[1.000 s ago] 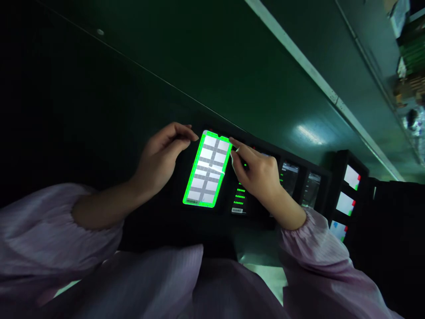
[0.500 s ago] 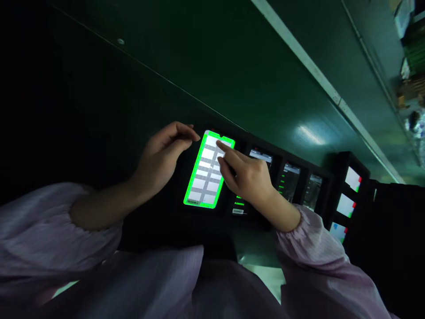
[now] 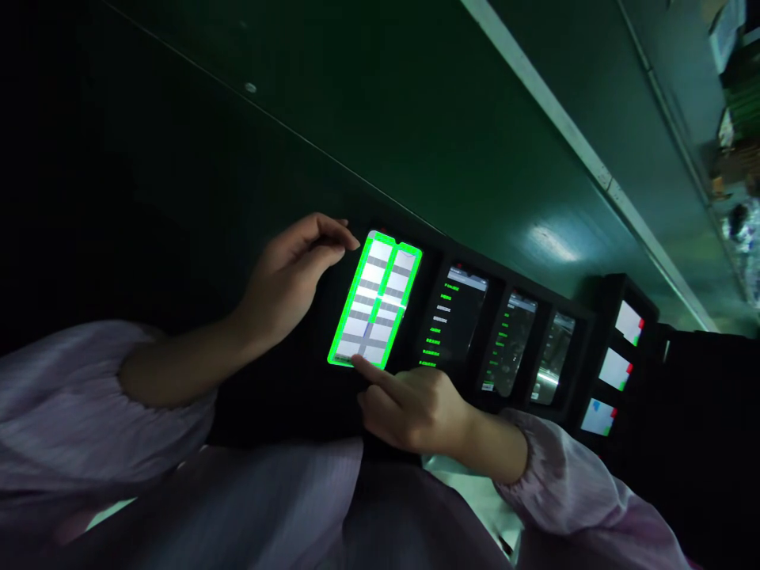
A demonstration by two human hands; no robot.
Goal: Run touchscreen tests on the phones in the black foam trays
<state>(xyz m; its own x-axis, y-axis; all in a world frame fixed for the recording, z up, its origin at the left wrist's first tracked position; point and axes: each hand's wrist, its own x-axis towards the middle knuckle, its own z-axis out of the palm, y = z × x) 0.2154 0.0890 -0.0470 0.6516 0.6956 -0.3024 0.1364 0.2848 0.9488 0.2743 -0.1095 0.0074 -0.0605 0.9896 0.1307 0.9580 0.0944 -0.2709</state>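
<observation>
A lit smartphone (image 3: 368, 326) lies in a dark holder, its screen showing white and grey blocks with a bright green border and a green line down the middle. Beside its upper left edge is my left hand (image 3: 290, 277), fingers loosely bent, a gap between thumb and index finger, nothing visible in it. My right hand (image 3: 416, 404) has its index finger stretched out to the bottom of the screen, at a small barcode strip; the other fingers are curled under and hold nothing I can see. Whether the fingertip presses the glass cannot be told.
To the right, a second phone (image 3: 454, 321), a third phone (image 3: 511, 340) and a fourth phone (image 3: 553, 360) show dark screens, two with green text lines. Farther right stands a black rack (image 3: 638, 293) with white lit screens. A dark green surface (image 3: 380, 119) spans behind, crossed by a metal strip (image 3: 546, 103).
My right hand has moved from the top of the screen down to its bottom edge, uncovering the second phone. A green line now runs partway down the screen's middle. My left hand has barely moved.
</observation>
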